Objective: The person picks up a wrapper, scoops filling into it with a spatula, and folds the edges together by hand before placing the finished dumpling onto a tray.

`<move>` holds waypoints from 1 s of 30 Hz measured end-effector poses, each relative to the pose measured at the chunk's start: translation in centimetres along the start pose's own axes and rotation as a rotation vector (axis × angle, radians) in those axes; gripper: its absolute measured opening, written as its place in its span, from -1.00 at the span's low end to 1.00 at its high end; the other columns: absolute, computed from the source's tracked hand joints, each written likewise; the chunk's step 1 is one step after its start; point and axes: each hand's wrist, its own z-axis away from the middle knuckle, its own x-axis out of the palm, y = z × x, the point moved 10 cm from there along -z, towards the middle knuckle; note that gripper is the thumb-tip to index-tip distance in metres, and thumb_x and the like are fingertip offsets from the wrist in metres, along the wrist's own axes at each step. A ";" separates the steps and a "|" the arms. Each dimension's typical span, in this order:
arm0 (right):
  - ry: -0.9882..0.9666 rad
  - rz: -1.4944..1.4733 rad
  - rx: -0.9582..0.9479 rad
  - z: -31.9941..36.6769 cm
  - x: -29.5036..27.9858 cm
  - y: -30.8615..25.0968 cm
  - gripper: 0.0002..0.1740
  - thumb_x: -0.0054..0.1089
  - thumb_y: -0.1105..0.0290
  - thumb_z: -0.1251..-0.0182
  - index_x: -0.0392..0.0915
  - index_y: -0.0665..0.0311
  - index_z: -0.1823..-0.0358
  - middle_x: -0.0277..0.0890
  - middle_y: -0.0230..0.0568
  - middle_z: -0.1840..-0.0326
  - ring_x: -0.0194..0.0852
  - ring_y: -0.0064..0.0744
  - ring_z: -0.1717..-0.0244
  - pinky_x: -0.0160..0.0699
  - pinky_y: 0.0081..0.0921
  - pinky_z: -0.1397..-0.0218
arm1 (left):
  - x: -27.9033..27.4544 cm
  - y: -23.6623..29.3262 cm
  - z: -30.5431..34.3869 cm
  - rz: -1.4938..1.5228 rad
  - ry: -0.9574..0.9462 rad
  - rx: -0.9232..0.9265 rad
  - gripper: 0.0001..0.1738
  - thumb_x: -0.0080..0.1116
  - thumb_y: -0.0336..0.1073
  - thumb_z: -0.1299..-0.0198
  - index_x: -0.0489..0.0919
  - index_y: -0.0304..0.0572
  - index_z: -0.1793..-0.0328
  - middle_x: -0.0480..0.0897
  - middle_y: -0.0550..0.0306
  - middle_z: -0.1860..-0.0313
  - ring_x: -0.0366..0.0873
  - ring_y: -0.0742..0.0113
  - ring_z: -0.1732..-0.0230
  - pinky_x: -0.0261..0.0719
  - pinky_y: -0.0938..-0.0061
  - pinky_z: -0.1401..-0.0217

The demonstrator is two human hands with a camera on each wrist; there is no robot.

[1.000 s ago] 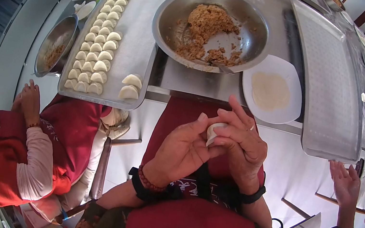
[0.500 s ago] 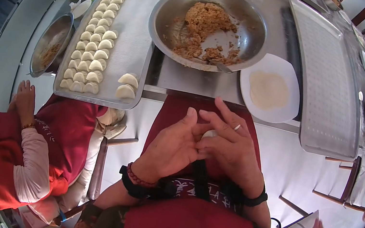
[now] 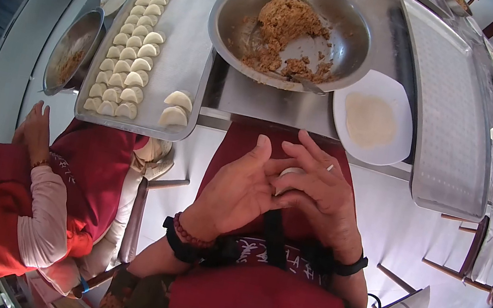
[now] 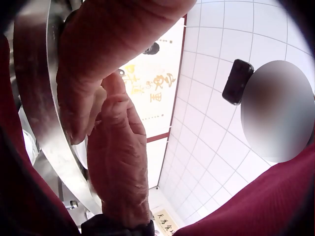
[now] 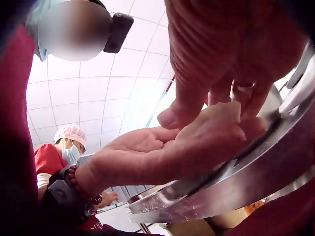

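Note:
A pale, partly folded dumpling (image 3: 291, 171) sits between my two hands above my lap, mostly covered by fingers in the head view. My left hand (image 3: 234, 186) is palm up with its thumb raised; in the right wrist view the dumpling (image 5: 212, 118) lies along its nearly straight fingers. From the other side my right hand (image 3: 325, 199), a ring on one finger, pinches the dumpling's edge with its thumb and bent fingers. Beyond the hands, a steel bowl (image 3: 351, 73) holds brown filling (image 3: 291, 22) and a spoon (image 3: 307, 85).
At left, a metal tray (image 3: 180, 23) carries rows of finished dumplings (image 3: 137, 62). A white plate (image 3: 398, 138) with a flat round wrapper (image 3: 369, 121) stands by the table edge, beside a second metal tray (image 3: 446, 103). Another person (image 3: 46, 204) sits at left.
More of the dumpling is covered as my right fingers close over it from the right. Another person's hand at the lower right has left the head view.

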 end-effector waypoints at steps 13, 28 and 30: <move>0.109 -0.252 0.146 0.4 -0.3 2.0 -0.73 0.46 0.44 -0.10 0.76 0.13 0.12 0.64 -0.20 -0.22 0.36 -0.05 -0.47 0.42 -0.21 -0.38 | -0.5 0.0 -0.2 0.009 -0.013 -0.026 -0.17 -0.54 0.25 -0.56 0.38 -0.41 -0.40 0.58 -0.13 -0.23 0.51 0.06 -0.31 0.43 0.05 -0.43; 0.169 -0.387 0.174 0.2 -0.3 2.8 -0.76 0.44 0.51 -0.11 0.77 0.13 0.16 0.68 -0.16 -0.15 0.41 -0.11 -0.44 0.42 -0.27 -0.39 | 0.1 0.5 -0.5 0.016 -0.075 0.016 -0.12 -0.57 0.28 -0.54 0.35 -0.46 -0.42 0.56 -0.18 -0.27 0.51 0.04 -0.32 0.40 0.02 -0.48; 0.112 -0.264 0.097 0.0 -0.3 2.1 -0.77 0.43 0.51 -0.11 0.77 0.12 0.17 0.68 -0.17 -0.16 0.39 -0.11 -0.46 0.39 -0.25 -0.40 | 0.1 0.4 -0.3 -0.015 -0.028 0.005 -0.17 -0.51 0.27 -0.55 0.38 -0.41 -0.40 0.58 -0.10 -0.24 0.55 0.16 -0.22 0.47 0.14 -0.40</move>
